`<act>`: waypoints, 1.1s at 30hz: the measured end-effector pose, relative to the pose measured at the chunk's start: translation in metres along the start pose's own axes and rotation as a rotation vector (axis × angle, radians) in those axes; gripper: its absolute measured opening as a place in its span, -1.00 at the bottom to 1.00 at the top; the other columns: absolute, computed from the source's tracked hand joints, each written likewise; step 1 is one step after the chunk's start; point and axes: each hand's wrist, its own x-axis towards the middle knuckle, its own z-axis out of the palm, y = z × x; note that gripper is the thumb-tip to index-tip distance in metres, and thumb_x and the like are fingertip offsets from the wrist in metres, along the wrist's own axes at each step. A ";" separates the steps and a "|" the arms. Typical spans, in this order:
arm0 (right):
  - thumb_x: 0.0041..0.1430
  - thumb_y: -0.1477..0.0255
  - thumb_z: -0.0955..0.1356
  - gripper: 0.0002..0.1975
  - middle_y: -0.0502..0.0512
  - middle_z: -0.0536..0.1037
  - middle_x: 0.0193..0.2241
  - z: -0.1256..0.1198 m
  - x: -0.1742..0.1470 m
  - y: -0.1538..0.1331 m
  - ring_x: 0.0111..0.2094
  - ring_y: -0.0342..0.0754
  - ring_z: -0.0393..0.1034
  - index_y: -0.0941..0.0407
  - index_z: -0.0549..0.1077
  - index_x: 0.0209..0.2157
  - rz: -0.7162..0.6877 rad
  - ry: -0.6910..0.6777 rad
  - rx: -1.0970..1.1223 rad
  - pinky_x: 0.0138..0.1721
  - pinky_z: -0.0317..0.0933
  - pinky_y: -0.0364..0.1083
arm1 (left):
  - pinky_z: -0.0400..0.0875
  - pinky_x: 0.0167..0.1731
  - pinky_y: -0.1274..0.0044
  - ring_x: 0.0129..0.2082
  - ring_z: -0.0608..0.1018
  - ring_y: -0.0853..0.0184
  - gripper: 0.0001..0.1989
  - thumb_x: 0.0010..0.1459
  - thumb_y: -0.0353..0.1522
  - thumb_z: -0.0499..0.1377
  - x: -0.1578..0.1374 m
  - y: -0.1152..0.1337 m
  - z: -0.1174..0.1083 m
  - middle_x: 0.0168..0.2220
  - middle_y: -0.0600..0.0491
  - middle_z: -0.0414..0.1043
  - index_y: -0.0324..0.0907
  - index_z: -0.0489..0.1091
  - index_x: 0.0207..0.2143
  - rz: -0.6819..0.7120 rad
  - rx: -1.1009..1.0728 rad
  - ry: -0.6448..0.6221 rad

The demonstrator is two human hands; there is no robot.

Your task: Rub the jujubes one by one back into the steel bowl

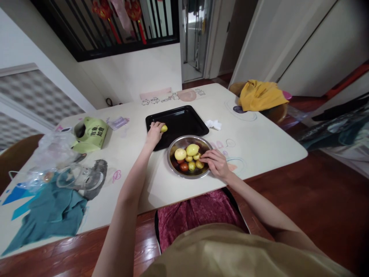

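On the left side of the black tray (181, 115), my left hand (155, 132) is closed round a small yellow-green fruit (164, 128). A steel bowl (170, 163) stands just in front of the tray. In it lie two larger pale yellow fruits, one rounder (180, 154) and one oval (192, 149), with several small yellow-green fruits (191, 166) and a reddish-brown one (183, 166). My right hand (218, 163) reaches over the bowl's right rim, its fingers bent together against the small fruits. Whether one is pinched there is hidden.
White crumpled tissue (213, 124) lies right of the tray. At the left are a green paper visor-like item (91, 132), clear plastic packaging (54, 148), a clear container (82, 177) and a teal cloth (49, 215). Yellow cloth (261, 95) hangs over a chair beyond the right edge.
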 end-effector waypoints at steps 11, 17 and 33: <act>0.50 0.45 0.19 -0.60 0.15 0.71 -0.26 -0.001 0.002 -0.001 -0.18 0.07 0.55 0.06 0.68 -0.17 0.016 -0.005 -0.012 -0.17 0.42 0.11 | 0.46 -0.12 0.38 0.00 0.57 0.06 -0.63 0.21 -0.30 0.33 -0.011 0.048 -0.058 0.08 -0.09 0.50 -0.11 0.44 0.06 -0.127 0.039 0.076; 0.52 0.43 0.18 -0.58 0.17 0.71 -0.26 0.000 -0.001 0.001 -0.17 0.07 0.54 0.07 0.68 -0.17 0.029 -0.025 -0.010 -0.17 0.41 0.11 | 0.44 -0.18 0.43 -0.07 0.59 0.15 -0.67 0.20 -0.29 0.33 -0.045 0.126 -0.114 -0.02 -0.01 0.54 -0.11 0.44 0.00 0.152 0.006 0.114; 0.52 0.45 0.17 -0.60 0.19 0.68 -0.27 0.000 0.002 -0.001 -0.16 0.07 0.52 0.09 0.65 -0.17 0.027 -0.023 0.013 -0.18 0.39 0.11 | 0.49 -0.07 0.34 0.05 0.61 0.03 -0.61 0.18 -0.30 0.41 -0.086 0.191 -0.092 -0.03 -0.17 0.59 -0.29 0.44 -0.01 0.426 0.256 -0.272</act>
